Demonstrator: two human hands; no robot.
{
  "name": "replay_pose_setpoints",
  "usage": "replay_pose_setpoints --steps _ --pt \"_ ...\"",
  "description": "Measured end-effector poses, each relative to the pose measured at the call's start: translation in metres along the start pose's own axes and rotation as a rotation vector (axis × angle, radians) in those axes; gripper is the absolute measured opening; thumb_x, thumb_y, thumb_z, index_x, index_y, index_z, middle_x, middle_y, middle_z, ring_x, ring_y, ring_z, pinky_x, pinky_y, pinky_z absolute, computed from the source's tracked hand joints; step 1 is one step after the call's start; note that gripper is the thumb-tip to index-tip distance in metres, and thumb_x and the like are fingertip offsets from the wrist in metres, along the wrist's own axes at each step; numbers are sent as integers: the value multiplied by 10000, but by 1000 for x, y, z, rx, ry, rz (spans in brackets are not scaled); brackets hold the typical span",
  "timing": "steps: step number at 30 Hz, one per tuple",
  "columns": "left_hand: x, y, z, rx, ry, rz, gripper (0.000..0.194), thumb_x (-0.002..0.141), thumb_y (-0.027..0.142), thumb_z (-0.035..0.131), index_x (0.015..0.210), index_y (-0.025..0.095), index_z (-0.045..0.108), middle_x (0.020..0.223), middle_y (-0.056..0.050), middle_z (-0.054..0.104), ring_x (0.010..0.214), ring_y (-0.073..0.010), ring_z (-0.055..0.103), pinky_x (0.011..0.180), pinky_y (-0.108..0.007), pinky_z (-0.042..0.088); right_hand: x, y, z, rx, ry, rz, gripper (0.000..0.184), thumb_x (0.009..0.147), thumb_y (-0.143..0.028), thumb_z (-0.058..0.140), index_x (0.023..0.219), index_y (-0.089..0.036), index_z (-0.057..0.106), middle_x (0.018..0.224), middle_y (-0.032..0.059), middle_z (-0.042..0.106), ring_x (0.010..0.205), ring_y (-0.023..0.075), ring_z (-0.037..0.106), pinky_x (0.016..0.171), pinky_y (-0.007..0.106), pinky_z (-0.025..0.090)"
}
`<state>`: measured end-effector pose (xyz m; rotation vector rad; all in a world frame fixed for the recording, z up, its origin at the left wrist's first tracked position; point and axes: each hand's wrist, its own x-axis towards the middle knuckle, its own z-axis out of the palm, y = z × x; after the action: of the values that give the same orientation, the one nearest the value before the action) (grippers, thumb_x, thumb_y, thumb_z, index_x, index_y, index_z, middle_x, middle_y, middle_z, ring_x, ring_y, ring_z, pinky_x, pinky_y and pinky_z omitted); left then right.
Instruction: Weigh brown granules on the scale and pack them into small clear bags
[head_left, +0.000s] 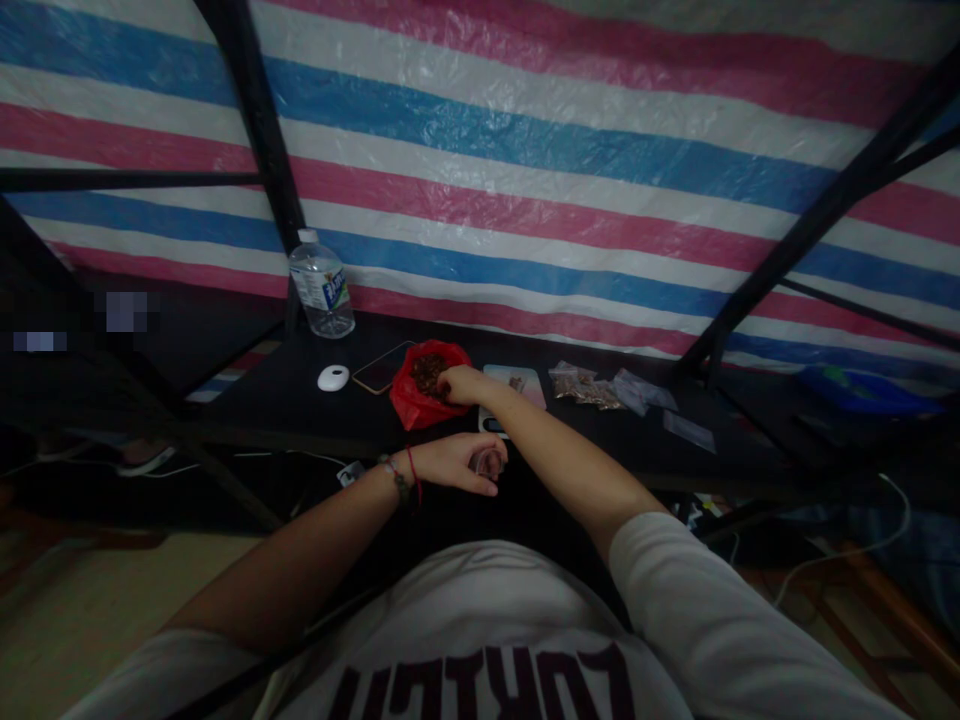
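Observation:
My left hand [457,463] is closed around a small clear plastic cup [488,463], held low in front of the table edge. My right hand [459,384] reaches into a red plastic bag [420,408] standing with its mouth open. Inside the bag lies a heap of small brown pieces [428,372]. The right fingers are bent together at the heap, and their tips are partly hidden. Just right of the bag, partly behind my right forearm, is a small scale [531,384] with a little brown material on its plate.
On the black table [255,405], a clear bottle [322,290], a white oval object [333,377] and a phone [380,371] stand or lie left of the bag. Several filled small bags [589,387] and flat clear bags [688,431] lie to the right. Black posts [266,140] frame a striped sheet.

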<state>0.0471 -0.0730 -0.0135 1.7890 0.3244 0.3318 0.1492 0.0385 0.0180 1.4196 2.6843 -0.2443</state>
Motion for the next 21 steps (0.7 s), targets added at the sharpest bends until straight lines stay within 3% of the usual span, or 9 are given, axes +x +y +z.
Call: replay_pose_setpoints --steps 3,10,21 --pt "0 1 0 -3 -3 -7 464 678 335 786 1009 156 515 854 -5 588 751 -116 566 661 -257 452 -1 1 -1 21 13 5 327 783 -101 565 1066 -187 704 1031 67 726 897 171 661 743 211 448" --pt "0 4 0 16 -7 -7 441 693 341 776 1003 157 522 829 5 579 729 -110 550 643 -250 435 -5 1 -4 134 191 -43 282 761 -72 572 979 -179 716 1022 58 720 920 167 643 791 227 448" --pt "2 -3 0 7 32 -6 443 711 361 757 1014 159 505 803 13 564 706 -108 527 631 -254 414 -2 5 4 212 238 -41 279 788 -66 547 976 -181 718 1011 41 719 918 152 636 826 233 448"
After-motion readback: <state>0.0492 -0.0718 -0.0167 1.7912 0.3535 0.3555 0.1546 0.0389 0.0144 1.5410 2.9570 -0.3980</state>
